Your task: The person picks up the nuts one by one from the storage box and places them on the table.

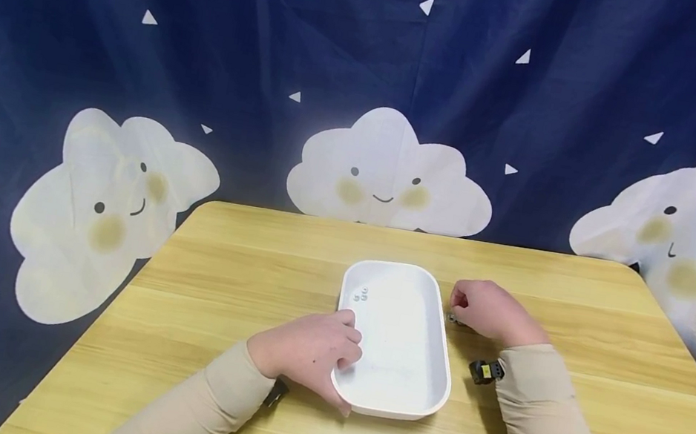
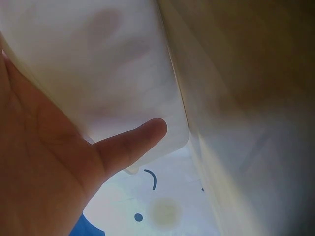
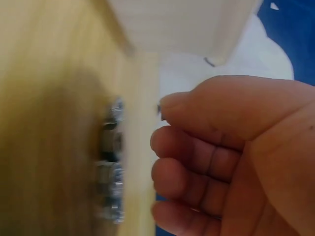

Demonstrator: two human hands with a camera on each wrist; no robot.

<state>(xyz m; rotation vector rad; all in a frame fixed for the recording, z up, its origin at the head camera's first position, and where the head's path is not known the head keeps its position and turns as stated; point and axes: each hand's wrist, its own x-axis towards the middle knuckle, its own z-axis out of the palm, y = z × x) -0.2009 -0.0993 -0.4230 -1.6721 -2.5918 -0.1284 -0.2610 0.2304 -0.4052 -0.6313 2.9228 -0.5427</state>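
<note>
A white rectangular tray point(image 1: 396, 414) stands mid-table, and my left hand point(image 1: 317, 351) grips its near left edge. The fingers curl over the rim into it, while the thumb point(image 2: 142, 139) lies along the outside wall. Three small shiny metal pieces point(image 1: 360, 295) lie in the tray's far left part. To the right of the tray, my right hand point(image 1: 492, 312) hovers over a short row of similar metal pieces point(image 3: 114, 182) on the table. Its fingers are curled with the thumb tip close to them; I cannot tell whether a piece is between them.
The wooden table point(image 1: 232, 267) runs back to a dark blue curtain point(image 1: 350, 22) printed with white clouds. Small black devices sit at both wrists, the right one point(image 1: 487, 373) beside the sleeve cuff.
</note>
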